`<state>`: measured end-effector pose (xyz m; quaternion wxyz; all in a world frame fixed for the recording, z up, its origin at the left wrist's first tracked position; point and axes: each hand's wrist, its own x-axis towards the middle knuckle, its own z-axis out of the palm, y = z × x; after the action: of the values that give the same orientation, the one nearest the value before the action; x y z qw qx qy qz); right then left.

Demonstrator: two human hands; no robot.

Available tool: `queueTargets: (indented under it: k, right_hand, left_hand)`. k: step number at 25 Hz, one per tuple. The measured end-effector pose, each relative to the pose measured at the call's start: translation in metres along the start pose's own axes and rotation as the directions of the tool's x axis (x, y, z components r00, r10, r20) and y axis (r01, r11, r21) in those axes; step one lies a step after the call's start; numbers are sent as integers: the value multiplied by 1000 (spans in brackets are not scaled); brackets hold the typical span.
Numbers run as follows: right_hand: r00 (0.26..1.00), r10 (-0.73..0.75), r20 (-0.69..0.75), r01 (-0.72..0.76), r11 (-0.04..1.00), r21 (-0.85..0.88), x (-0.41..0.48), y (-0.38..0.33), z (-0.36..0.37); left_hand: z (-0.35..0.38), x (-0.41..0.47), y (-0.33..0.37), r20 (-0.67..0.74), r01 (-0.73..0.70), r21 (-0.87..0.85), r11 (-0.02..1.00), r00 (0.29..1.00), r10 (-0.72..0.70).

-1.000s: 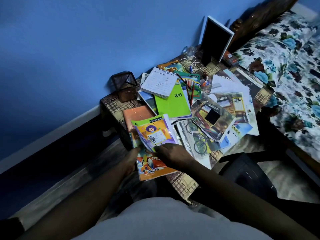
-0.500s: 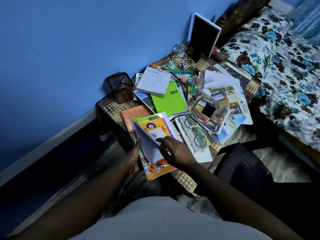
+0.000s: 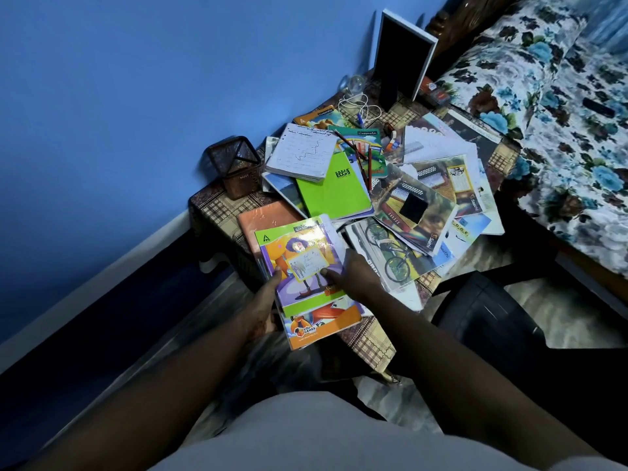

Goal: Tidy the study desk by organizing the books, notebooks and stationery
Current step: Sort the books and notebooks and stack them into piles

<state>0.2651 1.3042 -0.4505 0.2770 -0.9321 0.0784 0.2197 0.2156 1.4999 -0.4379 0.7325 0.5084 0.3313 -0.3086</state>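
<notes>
A clown-cover notebook (image 3: 299,263) lies on top of a small stack at the desk's near corner, with an orange games book (image 3: 323,326) under it. My left hand (image 3: 261,302) grips the stack's left edge, thumb on the cover. My right hand (image 3: 356,277) holds its right edge, thumb on the cover. An orange notebook (image 3: 265,217) lies just behind. Further back are a green notebook (image 3: 334,188), a written notepad (image 3: 300,153), pencils (image 3: 360,154) and loose books spread across the checked desk (image 3: 221,207).
A mesh pen holder (image 3: 234,166) stands at the desk's left back corner by the blue wall. A dark framed panel (image 3: 402,57) and a white cable (image 3: 360,107) are at the back. A floral bed (image 3: 560,107) borders the right; a dark chair (image 3: 489,311) stands near right.
The clown-cover notebook, half opened half a second ago, now lies shut on the stack. Both hands have shifted to grip the stack's two side edges.
</notes>
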Motion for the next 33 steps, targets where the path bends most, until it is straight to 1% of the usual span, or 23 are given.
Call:
queueTargets:
  k: [3, 5, 7, 9, 11, 14, 15, 16, 17, 19, 21, 22, 23, 26, 27, 29, 31, 33]
  right_hand:
    - [998, -60, -1, 59, 983, 174, -4, -2, -7]
    - [994, -93, 66, 75, 968, 238, -5, 5, -11]
    - [982, -132, 138, 100, 972, 214, -8, 19, -12]
    - [973, -145, 181, 120, 982, 145, -16, 31, -9]
    - [969, -162, 187, 143, 984, 109, -26, 34, -3]
    - [975, -163, 148, 147, 983, 114, -32, 39, 2]
    - [979, -156, 135, 131, 976, 175, -33, 43, 2]
    - [982, -131, 137, 88, 955, 284, -34, 46, 1]
    - [983, -101, 155, 26, 904, 426, -35, 49, -1]
    - [967, -102, 235, -80, 752, 654, -40, 49, -11]
    - [946, -171, 275, -98, 658, 747, -44, 50, -25]
    - [941, -194, 278, -93, 640, 763, -44, 53, -34]
    - [947, -203, 250, -68, 630, 773, -45, 57, -44]
    - [979, -194, 58, 80, 632, 771, -41, 80, -68]
    - [983, -185, -12, 130, 642, 756, -40, 87, -75]
    - [980, -156, -122, 196, 692, 695, -37, 99, -80]
    - [977, -148, -154, 213, 725, 655, -32, 111, -80]
    - [975, -189, -116, 218, 733, 644, -27, 125, -76]
  left_hand:
    - [-3, 3, 2, -27, -9, -8, 1000, 1000, 9]
    - [-3, 5, 0, -22, -9, -10, 1000, 1000, 8]
    - [0, 6, -4, -10, -6, -19, 1000, 1000, 6]
    - [2, 8, -7, -47, 2, 4, 1000, 999, -2]
    - [0, 14, -10, -48, -15, 86, 996, 999, 19]
    - [-3, 13, -11, 29, -62, 282, 957, 998, 56]
    - [-3, 11, -10, 32, -91, 324, 942, 996, 86]
    - [-5, 10, -10, 26, -129, 348, 929, 991, 128]
    - [-5, 9, -9, 17, -160, 351, 923, 986, 165]
    - [3, 5, -6, 20, -217, 345, 913, 974, 224]
    - [19, -2, 4, 72, -271, 415, 869, 961, 265]
    - [29, -3, 9, 116, -302, 453, 839, 953, 281]
    - [39, 0, 13, 160, -345, 485, 804, 939, 306]
    - [65, 14, 19, 240, -506, 536, 676, 859, 452]
    - [73, 19, 17, 245, -535, 559, 634, 837, 490]
    - [84, 25, 6, 243, -540, 594, 597, 827, 507]
    - [97, 17, 0, 232, -533, 635, 559, 822, 520]
    - [106, 14, -7, 192, -500, 669, 550, 831, 521]
